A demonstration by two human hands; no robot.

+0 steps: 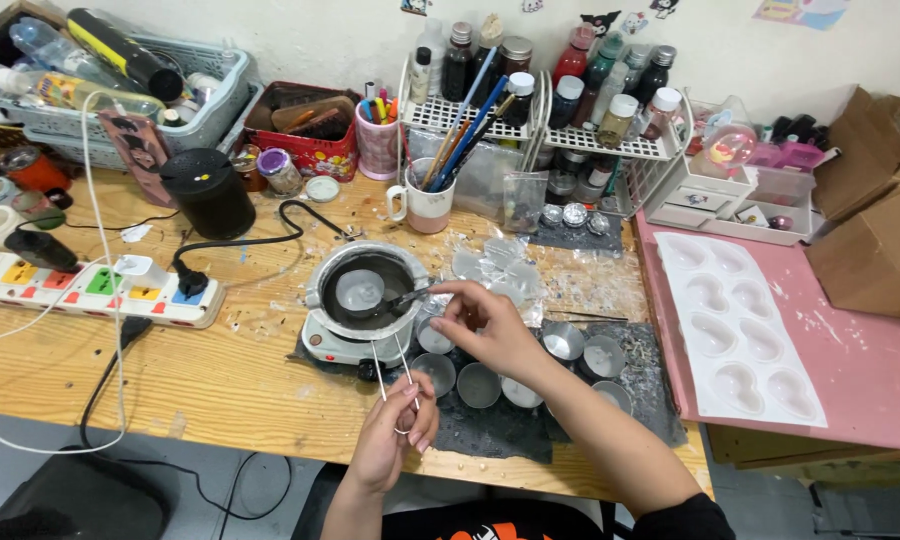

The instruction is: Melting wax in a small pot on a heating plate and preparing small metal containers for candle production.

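The left hand (395,440) pinched two thin white wicks (394,368) near the desk's (220,380) near edge; they looked light and bendable, best held low. The right hand (485,322) gripped a small tool (406,297) over the melting pot (367,290).

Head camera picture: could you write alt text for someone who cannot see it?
A person's right hand holds a thin tool over a small dark melting pot on a cluttered wooden table, while the left hand pinches white wicks. Small round metal cups sit beside the pot, a white heart-shaped mould to the right.
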